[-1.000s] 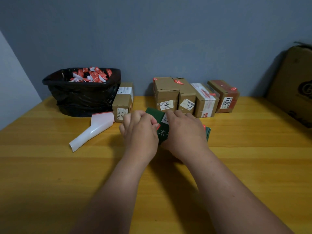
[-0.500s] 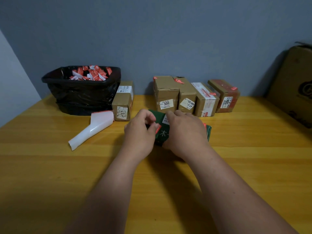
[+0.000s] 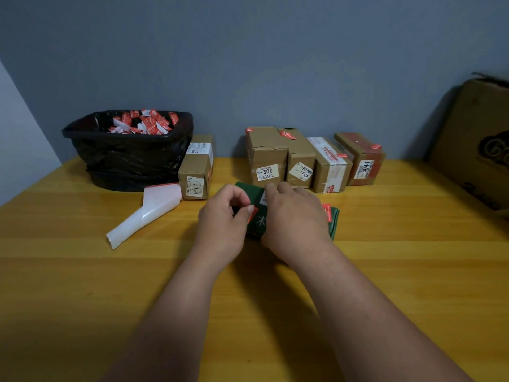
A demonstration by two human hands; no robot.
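Observation:
A dark green package (image 3: 257,223) with white characters lies on the yellow wooden table (image 3: 82,271), just in front of me. My right hand (image 3: 294,219) rests over its top and right part, fingers curled onto its far edge. My left hand (image 3: 224,216) is at the package's left end; thumb and forefinger pinch a small red sticker (image 3: 252,213) there. Another red sticker (image 3: 326,212) shows on the package's right end. Most of the package is hidden under my hands.
A black-lined bin (image 3: 129,153) full of red and white sticker scraps stands at the back left. A white backing sheet (image 3: 146,213) lies in front of it. One brown carton (image 3: 197,169) stands beside the bin; several labelled cartons (image 3: 314,161) line the wall. A big cardboard box (image 3: 479,144) leans far right.
My left hand has shifted slightly left off the package's top and its thumb and forefinger have closed on the red sticker. My right hand has stayed on the package.

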